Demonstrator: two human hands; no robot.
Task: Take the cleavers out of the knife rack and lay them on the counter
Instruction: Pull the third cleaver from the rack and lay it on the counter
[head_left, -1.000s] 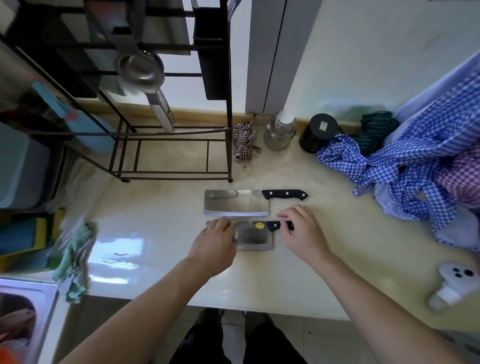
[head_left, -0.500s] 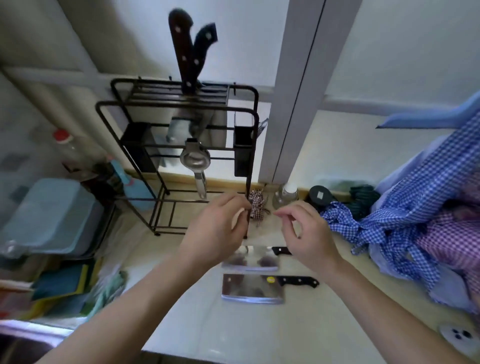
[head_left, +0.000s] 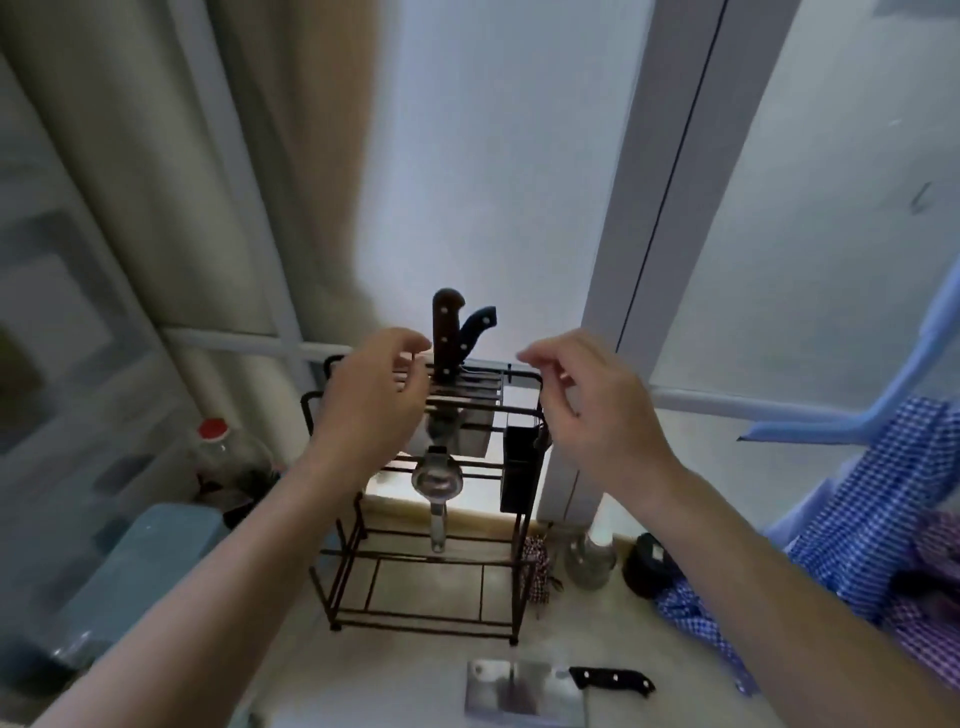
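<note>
While both hands, left (head_left: 371, 400), right (head_left: 597, 405), hover empty, two handles (head_left: 448, 338) in rack (head_left: 426, 525), one cleaver (head_left: 524, 693) on counter (head_left: 395, 675)

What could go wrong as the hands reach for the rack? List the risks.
1. Both handles stand close together; pulling one may drag the other out with it.
2. The rack looks light and could tip when a blade is pulled.
3. The left hand and right hand may collide at the slots.
</note>
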